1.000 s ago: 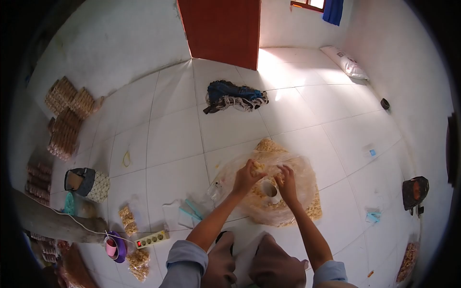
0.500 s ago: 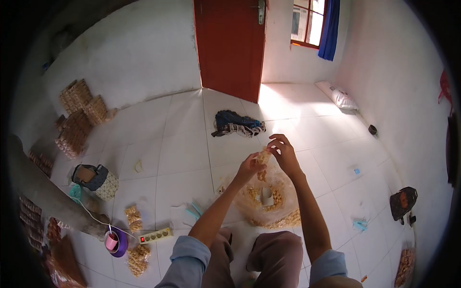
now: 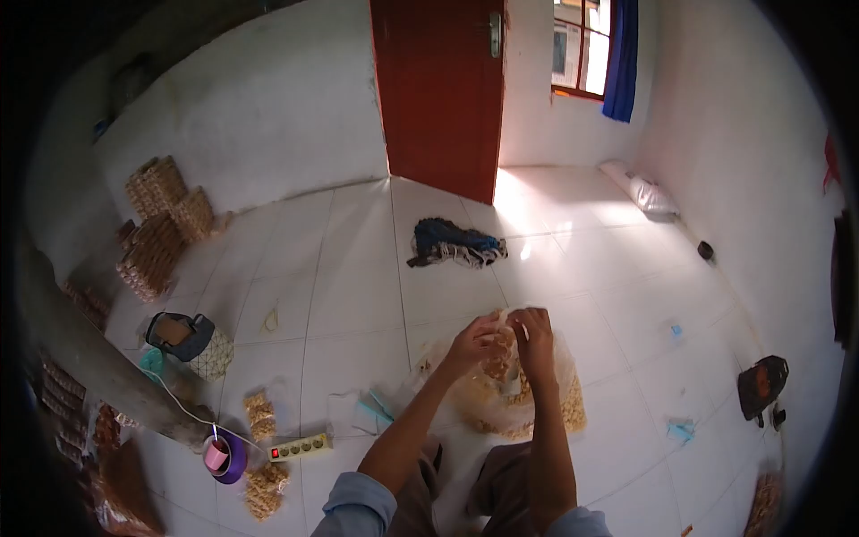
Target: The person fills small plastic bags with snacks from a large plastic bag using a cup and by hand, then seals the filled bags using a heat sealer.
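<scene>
Left hand [image 3: 474, 345] and right hand [image 3: 535, 340] partly hide 1 bag [image 3: 498, 362] they hold.

1 small clear bag [image 3: 504, 340] of golden snack pieces [image 3: 497, 365], above 1 larger, crumpled, translucent bag [image 3: 465, 394]

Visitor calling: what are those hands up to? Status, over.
Left hand holding small bag. Right hand at its top. Large bag below, not blocking them.

Snack bag [image 3: 497, 363], apparently golden-brown
</scene>
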Demonstrator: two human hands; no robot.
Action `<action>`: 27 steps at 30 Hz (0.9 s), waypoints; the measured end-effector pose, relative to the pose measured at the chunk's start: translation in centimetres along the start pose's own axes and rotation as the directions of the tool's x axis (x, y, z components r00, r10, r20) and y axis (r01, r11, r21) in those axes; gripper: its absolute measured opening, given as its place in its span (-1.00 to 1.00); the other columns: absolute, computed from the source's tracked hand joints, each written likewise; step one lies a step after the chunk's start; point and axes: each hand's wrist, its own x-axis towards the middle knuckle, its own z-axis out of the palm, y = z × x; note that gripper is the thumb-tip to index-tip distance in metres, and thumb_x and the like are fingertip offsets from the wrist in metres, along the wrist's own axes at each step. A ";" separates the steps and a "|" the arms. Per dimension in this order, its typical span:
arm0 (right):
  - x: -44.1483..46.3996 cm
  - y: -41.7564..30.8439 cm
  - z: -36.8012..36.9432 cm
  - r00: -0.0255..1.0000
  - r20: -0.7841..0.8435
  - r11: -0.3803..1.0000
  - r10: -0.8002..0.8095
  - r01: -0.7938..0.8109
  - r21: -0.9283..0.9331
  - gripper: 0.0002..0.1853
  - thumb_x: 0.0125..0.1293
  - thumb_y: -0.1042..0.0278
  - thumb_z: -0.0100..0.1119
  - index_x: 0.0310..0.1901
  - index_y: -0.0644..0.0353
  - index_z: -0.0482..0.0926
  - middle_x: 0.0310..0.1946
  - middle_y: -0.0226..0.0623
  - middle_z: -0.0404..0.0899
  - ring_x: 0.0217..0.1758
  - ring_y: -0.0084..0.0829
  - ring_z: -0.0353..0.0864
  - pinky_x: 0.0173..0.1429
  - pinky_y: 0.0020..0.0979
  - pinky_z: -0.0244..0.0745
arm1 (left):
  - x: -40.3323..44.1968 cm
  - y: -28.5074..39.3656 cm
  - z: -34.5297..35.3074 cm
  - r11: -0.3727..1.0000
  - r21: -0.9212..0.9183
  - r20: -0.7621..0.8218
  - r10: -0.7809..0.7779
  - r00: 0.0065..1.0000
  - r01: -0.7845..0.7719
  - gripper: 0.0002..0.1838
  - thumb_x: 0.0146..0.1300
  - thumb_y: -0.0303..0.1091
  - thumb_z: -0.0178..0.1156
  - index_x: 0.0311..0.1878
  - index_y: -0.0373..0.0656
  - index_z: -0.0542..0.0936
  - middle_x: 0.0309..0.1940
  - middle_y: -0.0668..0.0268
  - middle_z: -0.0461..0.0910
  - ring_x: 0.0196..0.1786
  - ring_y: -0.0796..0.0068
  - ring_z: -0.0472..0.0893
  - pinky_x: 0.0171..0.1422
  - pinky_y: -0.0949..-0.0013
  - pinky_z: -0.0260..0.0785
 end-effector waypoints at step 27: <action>-0.5 2.0 -1.0 0.974 0.226 0.999 0.015 -0.024 0.037 -0.87 0.07 0.52 0.15 -0.31 0.13 0.50 -0.44 -0.36 0.56 -0.20 -0.29 0.46 0.02 -0.29 0.32 | 0.0 -4.1 1.2 0.929 0.335 0.073 -0.193 0.979 0.158 -0.46 -0.02 -0.30 0.41 0.01 -0.21 0.40 -0.27 0.39 0.52 -0.28 0.61 0.55 -0.25 0.54 0.47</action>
